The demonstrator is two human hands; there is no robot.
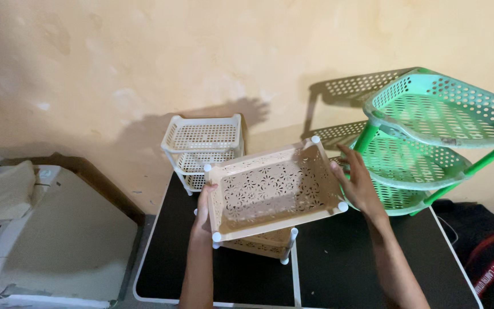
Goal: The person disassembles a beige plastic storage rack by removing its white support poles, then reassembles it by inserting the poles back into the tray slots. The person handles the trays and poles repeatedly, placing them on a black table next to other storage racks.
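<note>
Beige perforated tray (floral cutouts) held between left hand and right hand.

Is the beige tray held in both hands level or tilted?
Tilted. The beige tray slants, its far right corner higher than its near left corner, gripped by the left hand and right hand above a lower tier.

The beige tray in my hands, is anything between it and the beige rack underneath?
Nothing visible. The beige tray, gripped by the left hand and right hand, sits tilted directly above the beige rack, whose white post stands uncovered.
</note>
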